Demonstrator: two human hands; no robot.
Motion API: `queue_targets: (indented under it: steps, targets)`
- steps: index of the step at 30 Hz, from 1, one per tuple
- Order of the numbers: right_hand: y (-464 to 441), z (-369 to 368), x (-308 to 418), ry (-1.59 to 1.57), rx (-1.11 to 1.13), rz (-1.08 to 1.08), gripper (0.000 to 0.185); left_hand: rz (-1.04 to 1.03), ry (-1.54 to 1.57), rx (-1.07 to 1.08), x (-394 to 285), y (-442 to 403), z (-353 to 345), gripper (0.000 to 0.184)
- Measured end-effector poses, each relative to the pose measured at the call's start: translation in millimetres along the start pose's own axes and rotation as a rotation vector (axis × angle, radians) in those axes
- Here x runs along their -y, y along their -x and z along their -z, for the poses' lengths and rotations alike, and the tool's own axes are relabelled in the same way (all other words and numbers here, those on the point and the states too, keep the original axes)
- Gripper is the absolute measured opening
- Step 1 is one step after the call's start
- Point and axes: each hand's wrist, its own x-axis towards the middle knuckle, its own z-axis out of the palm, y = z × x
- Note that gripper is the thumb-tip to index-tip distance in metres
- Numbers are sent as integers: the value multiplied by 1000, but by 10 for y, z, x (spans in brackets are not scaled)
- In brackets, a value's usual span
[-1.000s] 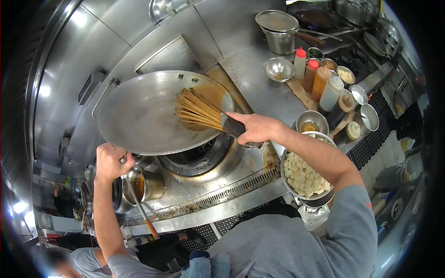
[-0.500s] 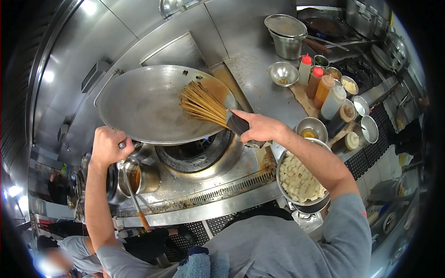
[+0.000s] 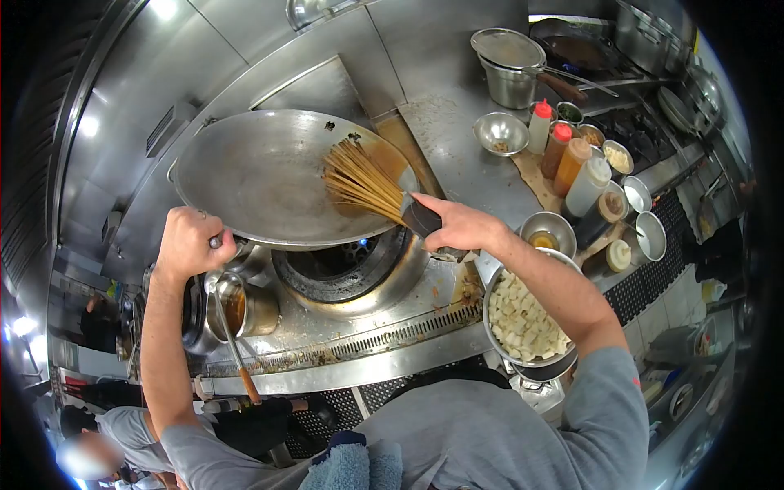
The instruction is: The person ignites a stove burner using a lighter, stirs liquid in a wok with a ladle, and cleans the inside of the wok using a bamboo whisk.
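Note:
A large steel wok (image 3: 253, 175) is tilted above the burner ring (image 3: 343, 269). My left hand (image 3: 193, 239) is closed in a fist round the wok's handle, whose end pokes out by the thumb. In my right hand (image 3: 461, 222) is a bamboo wok brush (image 3: 367, 184), held by its dark-wrapped end. Its splayed bristles rest on the right inner side of the wok, where brownish liquid collects. Several dark scraps stick near the far rim. Below my right forearm stands a pot of pale cubes (image 3: 527, 318), partly covered by the arm.
Several squeeze bottles (image 3: 572, 163) and small metal bowls (image 3: 501, 133) stand to the right. At left, a ladle (image 3: 235, 351) leans in a steel pot (image 3: 260, 310) of brown liquid. A strainer (image 3: 508, 49) lies over a pot at the back. Another person (image 3: 135, 433) is at lower left.
The brush bristles have shifted slightly right in the wok, and the wok's near rim sits a little higher. Both hands keep their grips.

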Motion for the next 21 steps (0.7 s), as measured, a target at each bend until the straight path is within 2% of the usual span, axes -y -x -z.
queue_targets:
  steps: [21]
  targets:
    - [34,54,-94,-48,-12,4,99,-1,-6,71,-31,-239,99,23]
